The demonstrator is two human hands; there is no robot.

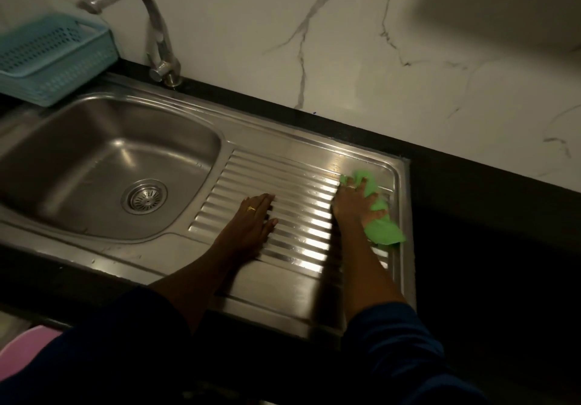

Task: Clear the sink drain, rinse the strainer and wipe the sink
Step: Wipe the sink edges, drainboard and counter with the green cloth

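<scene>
— Where is there room?
— Over the basin (78, 140), bare but for the strainer (144, 198), and on the ribbed board (301, 203) between the left hand (254, 216) and the right hand (355, 200) with its cloth (382, 231).
— Obstacles?
— The tap (157, 27) behind, the basket (53, 58) at the far-left corner.

Bare forearms, dark blue sleeves
The left sleeve (141, 319) and right sleeve (393, 335) both stop well above the wrists; a gold ring (251, 208) sits on a finger of the left hand (254, 217).

Home kitchen: steel sink (103, 165) with ribbed drainboard (295, 216) set in dark counter (471, 203), tap (157, 36), marble-look wall (345, 43)
</scene>
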